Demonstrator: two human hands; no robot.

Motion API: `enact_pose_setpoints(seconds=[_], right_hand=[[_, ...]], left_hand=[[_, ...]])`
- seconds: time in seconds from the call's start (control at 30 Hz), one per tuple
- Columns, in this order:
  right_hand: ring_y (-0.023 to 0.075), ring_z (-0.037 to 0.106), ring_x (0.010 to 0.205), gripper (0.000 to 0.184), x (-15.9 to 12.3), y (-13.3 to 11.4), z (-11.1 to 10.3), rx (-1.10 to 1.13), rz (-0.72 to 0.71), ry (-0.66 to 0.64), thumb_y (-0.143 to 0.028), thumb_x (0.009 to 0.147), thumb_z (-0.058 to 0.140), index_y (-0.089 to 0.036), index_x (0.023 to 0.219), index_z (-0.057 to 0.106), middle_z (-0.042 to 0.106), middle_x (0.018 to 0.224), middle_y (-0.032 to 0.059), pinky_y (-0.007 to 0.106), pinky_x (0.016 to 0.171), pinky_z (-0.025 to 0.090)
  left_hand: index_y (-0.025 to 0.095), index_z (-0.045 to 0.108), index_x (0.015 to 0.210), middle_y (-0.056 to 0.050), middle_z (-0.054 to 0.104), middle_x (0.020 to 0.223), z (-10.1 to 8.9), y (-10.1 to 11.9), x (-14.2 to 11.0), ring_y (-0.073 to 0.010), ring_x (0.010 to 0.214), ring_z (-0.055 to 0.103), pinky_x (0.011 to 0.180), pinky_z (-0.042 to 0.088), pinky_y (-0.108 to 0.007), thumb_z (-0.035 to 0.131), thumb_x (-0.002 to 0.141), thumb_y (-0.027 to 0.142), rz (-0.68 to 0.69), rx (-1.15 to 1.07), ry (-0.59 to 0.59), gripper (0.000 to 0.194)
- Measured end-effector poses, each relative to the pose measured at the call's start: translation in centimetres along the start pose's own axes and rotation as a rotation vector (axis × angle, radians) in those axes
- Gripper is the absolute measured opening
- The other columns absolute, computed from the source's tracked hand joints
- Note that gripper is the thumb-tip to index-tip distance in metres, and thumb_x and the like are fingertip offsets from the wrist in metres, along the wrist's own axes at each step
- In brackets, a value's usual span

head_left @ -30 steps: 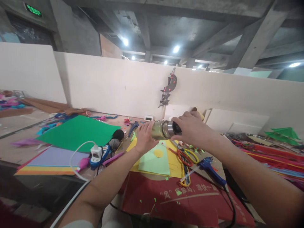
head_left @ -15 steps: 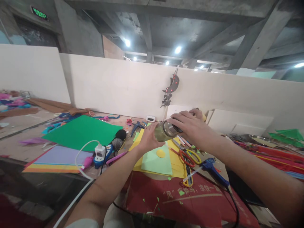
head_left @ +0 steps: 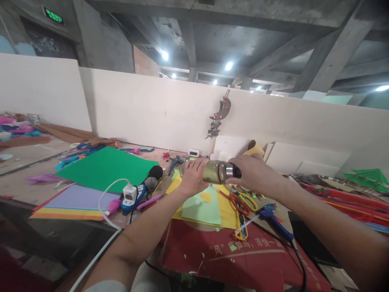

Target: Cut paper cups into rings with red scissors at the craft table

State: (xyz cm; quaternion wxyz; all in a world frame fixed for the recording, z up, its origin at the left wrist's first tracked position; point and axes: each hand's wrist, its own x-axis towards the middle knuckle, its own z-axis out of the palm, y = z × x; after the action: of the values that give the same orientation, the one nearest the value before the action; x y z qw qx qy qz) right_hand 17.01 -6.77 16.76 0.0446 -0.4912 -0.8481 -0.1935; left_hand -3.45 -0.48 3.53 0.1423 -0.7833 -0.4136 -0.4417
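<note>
head view: bottle point(head_left: 212, 172) in left hand point(head_left: 193, 177), cap point(head_left: 230, 170) in right hand point(head_left: 253, 172)

From the held bottle point(head_left: 214, 172), scissors point(head_left: 232, 197) are placed at four o'clock, a glue gun point(head_left: 272, 219) beyond; paper point(head_left: 109, 170) is laid at nine.

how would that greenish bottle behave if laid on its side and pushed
The bottle would probably roll, since its body looks round. It seems stiff, showing no visible dent beside the fingers. Its smooth, shiny surface may be slippery.
</note>
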Motion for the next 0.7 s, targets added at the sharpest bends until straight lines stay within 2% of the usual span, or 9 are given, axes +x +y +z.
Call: enact_pose_setpoints(seconds=[0.1, 0.13, 0.2, 0.27, 0.33, 0.43, 0.53, 0.63, 0.7], right_hand=[[0.0325, 0.057, 0.119, 0.04, -1.0, -0.9, 0.4, -0.073, -0.2, 0.266, -0.016, 0.087, 0.062, -0.02, 0.127, 0.06, 0.064, 0.132, 0.0138, 0.049, 0.101, 0.036], [0.0322, 0.055, 0.12, 0.045, -1.2, -1.1, 0.4, -0.078, -0.242, 0.317, -0.012, 0.087, 0.059, -0.022, 0.131, 0.058, 0.062, 0.136, 0.0133, 0.05, 0.101, 0.036], [0.0325, 0.054, 0.119, 0.051, -1.4, -1.3, 0.3, -0.024, -0.223, 0.369, -0.017, 0.09, 0.06, -0.023, 0.139, 0.052, 0.06, 0.137, 0.0145, 0.049, 0.099, 0.039], [0.0339, 0.055, 0.115, 0.056, -1.2, -1.1, 0.3, 0.052, -0.119, 0.366, -0.035, 0.091, 0.063, -0.021, 0.143, 0.048, 0.063, 0.131, 0.0167, 0.048, 0.094, 0.042], [0.0351, 0.059, 0.107, 0.052, -0.9, -0.5, 0.4, 0.065, -0.022, 0.29, -0.05, 0.092, 0.06, -0.019, 0.134, 0.055, 0.068, 0.117, 0.0171, 0.048, 0.089, 0.044], [0.0335, 0.063, 0.095, 0.041, -0.7, 0.2, 0.7, 0.054, 0.033, 0.167, -0.052, 0.094, 0.056, -0.017, 0.113, 0.064, 0.072, 0.097, 0.0146, 0.047, 0.083, 0.045], [0.0314, 0.063, 0.104, 0.036, -1.1, 0.3, 1.0, 0.107, -0.062, 0.249, -0.038, 0.092, 0.063, -0.019, 0.122, 0.062, 0.07, 0.115, 0.0144, 0.045, 0.089, 0.044], [0.0303, 0.056, 0.122, 0.042, -1.6, 0.0, 1.1, 0.121, -0.218, 0.373, -0.022, 0.091, 0.061, -0.024, 0.133, 0.057, 0.062, 0.136, 0.0124, 0.047, 0.1, 0.039], [0.0309, 0.054, 0.124, 0.048, -1.6, 0.1, 1.1, 0.156, -0.212, 0.381, -0.026, 0.092, 0.06, -0.025, 0.139, 0.052, 0.06, 0.14, 0.0127, 0.047, 0.1, 0.039]], left_hand=[[0.015, 0.047, 0.137, -0.017, 0.064, 0.134, 0.4, -0.2, 0.2, -0.0328, 0.126, 0.059, 0.108, 0.04, -0.046, 0.079, 0.067, 0.037, -0.062, -0.071, 0.055, 0.08], [0.016, 0.046, 0.138, -0.017, 0.064, 0.134, 0.4, -0.3, 0.2, -0.0328, 0.126, 0.059, 0.108, 0.04, -0.046, 0.079, 0.066, 0.038, -0.069, -0.09, 0.07, 0.082], [0.017, 0.044, 0.139, -0.017, 0.064, 0.134, 0.5, -0.5, 0.2, -0.0331, 0.127, 0.058, 0.109, 0.039, -0.047, 0.079, 0.065, 0.038, -0.062, -0.107, 0.082, 0.084], [0.017, 0.044, 0.139, -0.017, 0.063, 0.136, 0.3, -0.5, 0.2, -0.0338, 0.128, 0.057, 0.11, 0.038, -0.048, 0.079, 0.064, 0.035, -0.054, -0.099, 0.077, 0.085], [0.017, 0.045, 0.14, -0.018, 0.062, 0.136, 0.1, -0.5, 0.1, -0.0345, 0.128, 0.057, 0.111, 0.036, -0.049, 0.077, 0.063, 0.031, -0.056, -0.076, 0.06, 0.084], [0.015, 0.046, 0.14, -0.019, 0.061, 0.138, 0.0, -0.4, 0.0, -0.0355, 0.129, 0.056, 0.113, 0.034, -0.05, 0.075, 0.064, 0.026, -0.042, -0.049, 0.029, 0.082], [0.016, 0.045, 0.141, -0.018, 0.06, 0.14, 0.3, -0.2, 0.0, -0.0354, 0.13, 0.056, 0.112, 0.036, -0.05, 0.077, 0.064, 0.028, -0.048, -0.078, 0.028, 0.084], [0.017, 0.043, 0.14, -0.017, 0.061, 0.139, 0.7, 0.0, -0.1, -0.0331, 0.13, 0.056, 0.111, 0.038, -0.048, 0.08, 0.064, 0.034, -0.074, -0.133, 0.056, 0.086], [0.016, 0.043, 0.14, -0.017, 0.061, 0.138, 0.9, 0.1, -0.2, -0.0322, 0.128, 0.057, 0.111, 0.039, -0.047, 0.08, 0.065, 0.036, -0.069, -0.142, 0.069, 0.085]])
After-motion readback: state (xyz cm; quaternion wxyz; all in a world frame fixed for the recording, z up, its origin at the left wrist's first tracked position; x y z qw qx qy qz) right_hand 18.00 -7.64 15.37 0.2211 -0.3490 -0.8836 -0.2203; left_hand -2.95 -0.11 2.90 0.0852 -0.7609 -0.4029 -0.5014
